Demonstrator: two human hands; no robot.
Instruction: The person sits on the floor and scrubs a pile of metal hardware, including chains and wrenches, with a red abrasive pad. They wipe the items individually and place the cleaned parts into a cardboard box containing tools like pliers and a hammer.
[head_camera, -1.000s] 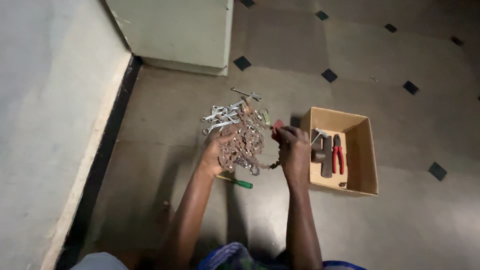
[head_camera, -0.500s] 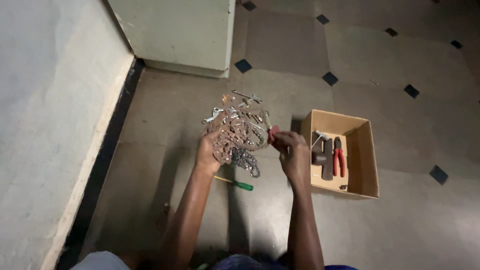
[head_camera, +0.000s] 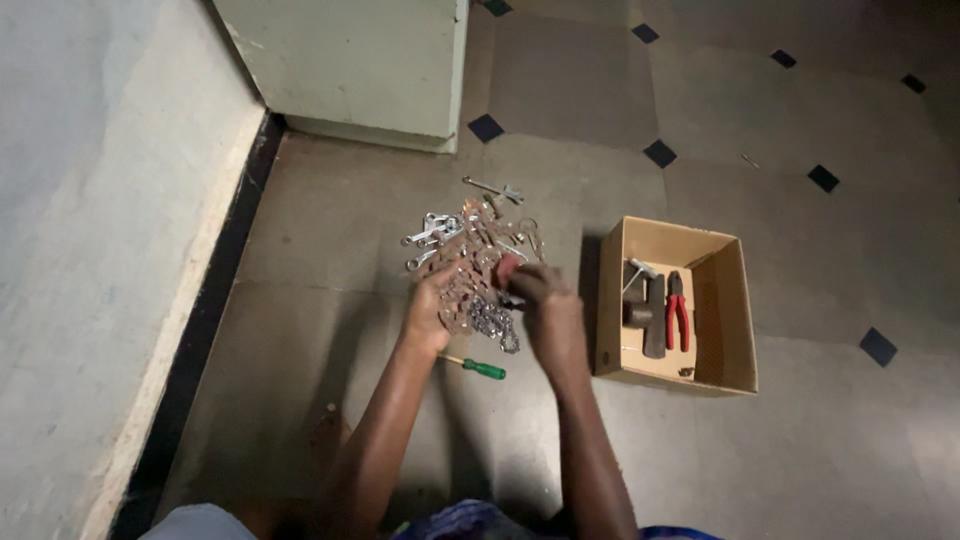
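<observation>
A tangled pile of rusty metal chain (head_camera: 478, 280) lies on the tiled floor in front of me, lifted partly by both hands. My left hand (head_camera: 432, 310) grips its left side. My right hand (head_camera: 540, 300) is closed on its right side, with something red at the fingertips. Several silver spanners (head_camera: 432, 232) lie just behind the chain. A green-handled screwdriver (head_camera: 478, 367) rests on the floor under my hands.
An open cardboard box (head_camera: 735, 310) stands to the right, holding a hammer (head_camera: 650, 315) and red-handled pliers (head_camera: 678, 310). A pale green cabinet (head_camera: 350, 60) stands at the back. A wall with a black skirting (head_camera: 200, 330) runs along the left.
Both hands have drawn the chain slightly toward me and closer together. The view has shifted a little; the box and spanners stay in place.
</observation>
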